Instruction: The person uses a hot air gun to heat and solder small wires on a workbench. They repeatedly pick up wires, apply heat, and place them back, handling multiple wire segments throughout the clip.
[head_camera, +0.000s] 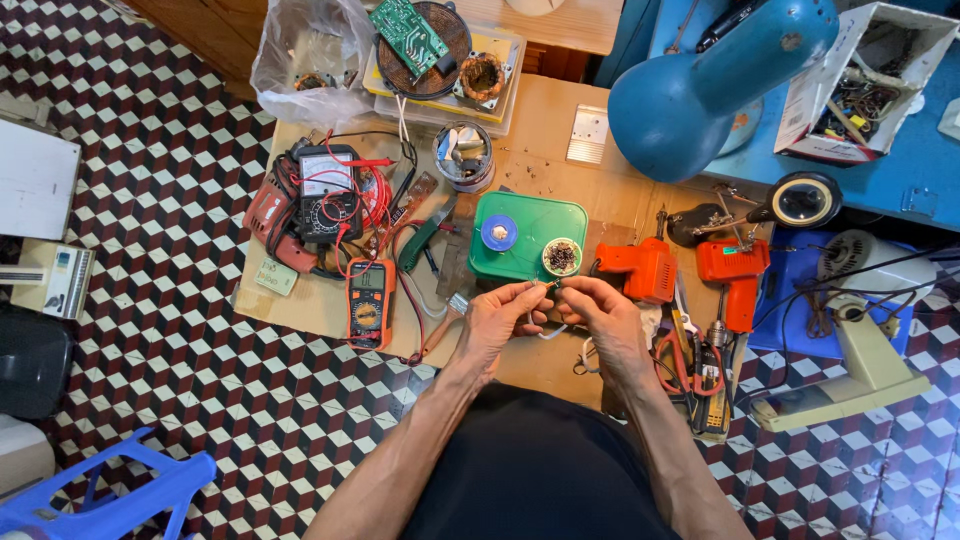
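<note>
pinching a tiny part (553, 285) too small to identify, left hand (497, 318) and right hand (605, 318) meet fingertips, each grip narrow.

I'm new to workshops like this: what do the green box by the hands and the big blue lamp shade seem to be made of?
The green box looks like moulded plastic: even colour, rounded corners, soft sheen. The blue lamp shade looks like painted metal: a smooth dome with glossy highlights, though plastic can't be ruled out. Both hands, left and right, pinch a small part too tiny to judge.

Bright, even light; soft shadows; sharp focus; slight wide-angle bending at edges.
</note>
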